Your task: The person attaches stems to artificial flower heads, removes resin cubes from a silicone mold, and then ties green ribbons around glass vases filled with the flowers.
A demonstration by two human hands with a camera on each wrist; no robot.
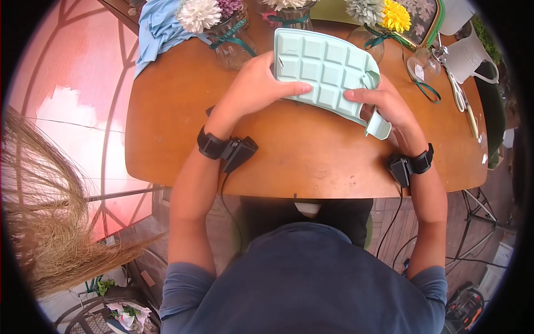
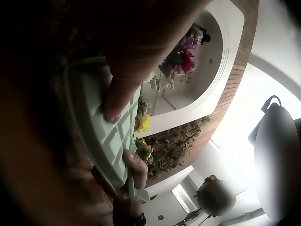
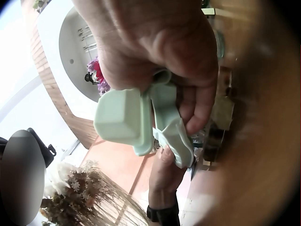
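Note:
A mint-green ice cube tray [image 1: 322, 67], soft-looking and bowed, is held up over the table with its block-shaped undersides facing the head camera. At its left end my left hand [image 1: 250, 86] grips it, thumb laid over the blocks and the other fingers hidden behind. My right hand [image 1: 392, 106] holds the opposite end, its thumb pressed on the blocks. That end is folded and creased, and a flap [image 1: 378, 127] of the same green hangs below the right thumb. In the right wrist view, the flap [image 3: 171, 127] curls close beside the fingers.
The wooden table [image 1: 267, 161] has glass vases of flowers [image 1: 222, 33] along its back. A blue cloth [image 1: 161, 36] lies at the back left. Scissors [image 1: 457, 92] and a white pitcher [image 1: 470, 58] are on the right. Dried grass [image 1: 50, 206] stands off the table's left side.

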